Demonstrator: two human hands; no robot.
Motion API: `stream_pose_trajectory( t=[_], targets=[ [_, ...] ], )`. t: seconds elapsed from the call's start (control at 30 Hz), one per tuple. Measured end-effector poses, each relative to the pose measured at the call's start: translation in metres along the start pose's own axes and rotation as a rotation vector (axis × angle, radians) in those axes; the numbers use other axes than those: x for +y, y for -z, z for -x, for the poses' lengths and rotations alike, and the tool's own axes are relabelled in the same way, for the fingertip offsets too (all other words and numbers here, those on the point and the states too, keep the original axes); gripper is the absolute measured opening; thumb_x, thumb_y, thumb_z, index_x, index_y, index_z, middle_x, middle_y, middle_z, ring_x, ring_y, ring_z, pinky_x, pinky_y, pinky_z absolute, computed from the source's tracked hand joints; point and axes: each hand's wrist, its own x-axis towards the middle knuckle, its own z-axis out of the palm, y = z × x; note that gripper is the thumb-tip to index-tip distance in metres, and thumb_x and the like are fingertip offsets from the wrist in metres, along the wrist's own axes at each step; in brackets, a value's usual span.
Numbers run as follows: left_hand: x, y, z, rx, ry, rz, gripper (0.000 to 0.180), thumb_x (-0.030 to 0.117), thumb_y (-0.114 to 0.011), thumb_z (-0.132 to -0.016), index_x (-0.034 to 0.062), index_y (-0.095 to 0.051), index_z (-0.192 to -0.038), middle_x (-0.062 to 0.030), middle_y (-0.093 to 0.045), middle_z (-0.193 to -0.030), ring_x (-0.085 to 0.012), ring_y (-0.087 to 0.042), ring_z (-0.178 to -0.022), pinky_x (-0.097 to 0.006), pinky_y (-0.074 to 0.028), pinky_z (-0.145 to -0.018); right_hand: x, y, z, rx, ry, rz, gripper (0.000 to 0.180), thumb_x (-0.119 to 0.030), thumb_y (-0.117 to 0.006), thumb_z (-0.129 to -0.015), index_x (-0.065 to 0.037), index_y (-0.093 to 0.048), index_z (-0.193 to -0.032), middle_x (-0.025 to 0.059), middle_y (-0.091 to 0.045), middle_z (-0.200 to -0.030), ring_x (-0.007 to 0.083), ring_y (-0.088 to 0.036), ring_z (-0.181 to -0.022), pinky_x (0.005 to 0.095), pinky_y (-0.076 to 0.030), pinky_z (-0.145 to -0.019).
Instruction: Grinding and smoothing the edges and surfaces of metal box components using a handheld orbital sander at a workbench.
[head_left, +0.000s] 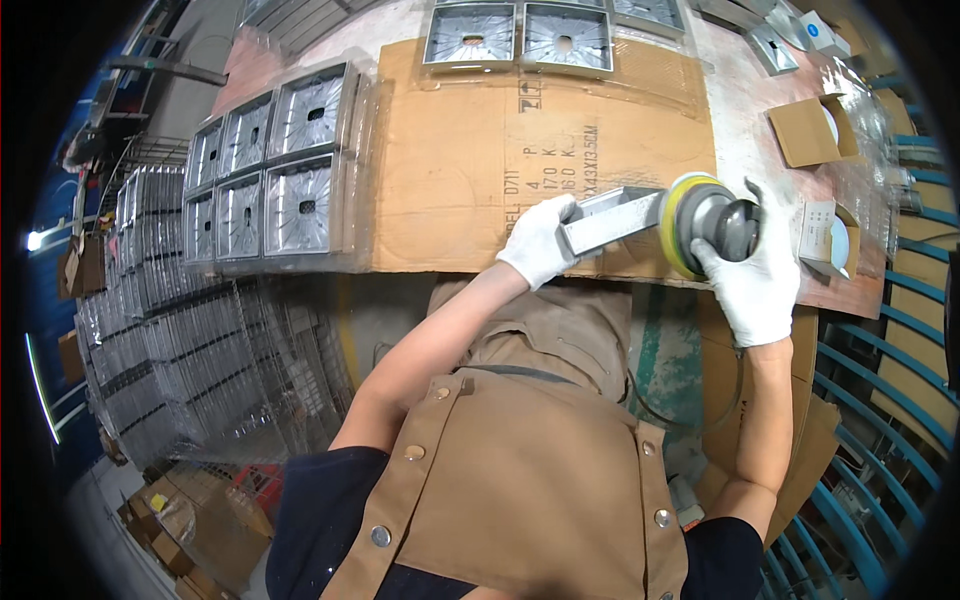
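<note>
Over cardboard (440, 170), left hand (538, 245) pinching metal piece (612, 222), right hand (757, 285) clasping sander (703, 218), its working face hidden

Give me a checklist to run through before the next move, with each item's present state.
1. White-gloved left hand gripping the silver rectangular metal piece: ok.
2. White-gloved right hand gripping the round grey-and-black handheld tool: ok.
3. Yellow-edged round disc pressing on the piece: cannot tell; they look very close.
4. Disc stopped or spinning: cannot tell from a still.
5. Square silver metal trays on the left apart from both hands: ok.
6. Brown cardboard sheet lying on the table: ok.
</note>
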Motion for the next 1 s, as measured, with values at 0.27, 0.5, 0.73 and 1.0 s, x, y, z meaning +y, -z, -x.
stream_pose_trajectory(
  t=[0.27, 0.5, 0.73, 1.0],
  targets=[
    [0.013, -0.001, -0.002, 0.156, -0.251, -1.027, 0.033, 0.023, -0.077, -0.082, 0.0119, -0.066, -0.111, -0.0181, -0.073, -0.105, -0.0374, -0.069, -0.100, -0.042, -0.055, -0.086, -0.057, -0.038, -0.015, -0.241, 0.218, 0.189, 0.071, -0.019, -0.083, -0.076, -0.020, -0.051, -0.140, 0.0163, -0.059, -0.119, 0.0375, -0.067, -0.098, 0.0436, -0.057, -0.084],
    [0.025, -0.002, -0.003, 0.078, -0.340, -1.335, 0.043, 0.030, -0.075, -0.084, 0.0135, -0.065, -0.123, -0.0180, -0.072, -0.110, -0.0375, -0.068, -0.105, -0.042, -0.054, -0.093, -0.102, -0.042, -0.017, -0.453, 0.339, 0.223, 0.059, -0.019, -0.081, -0.079, -0.023, -0.053, -0.130, 0.0218, -0.055, -0.113, 0.0434, -0.067, -0.092, 0.0465, -0.058, -0.076],
    [0.028, -0.005, 0.000, 0.110, -0.273, -1.119, 0.034, 0.019, -0.076, -0.081, 0.0111, -0.067, -0.113, -0.0151, -0.074, -0.105, -0.0348, -0.070, -0.100, -0.041, -0.055, -0.087, -0.055, -0.030, -0.017, -0.202, 0.295, 0.225, 0.055, -0.021, -0.079, -0.080, -0.018, -0.053, -0.130, 0.0214, -0.056, -0.109, 0.0429, -0.067, -0.085, 0.0461, -0.057, -0.074],
    [0.031, -0.006, -0.001, 0.093, -0.270, -0.976, 0.026, 0.023, -0.071, -0.090, 0.0077, -0.070, -0.110, -0.0136, -0.074, -0.095, -0.0248, -0.072, -0.089, -0.035, -0.055, -0.081, -0.103, -0.035, 0.014, -0.522, 0.348, 0.295, 0.063, -0.018, -0.082, -0.078, -0.018, -0.052, -0.134, 0.0239, -0.054, -0.116, 0.0425, -0.069, -0.084, 0.0464, -0.058, -0.073]
  ],
)
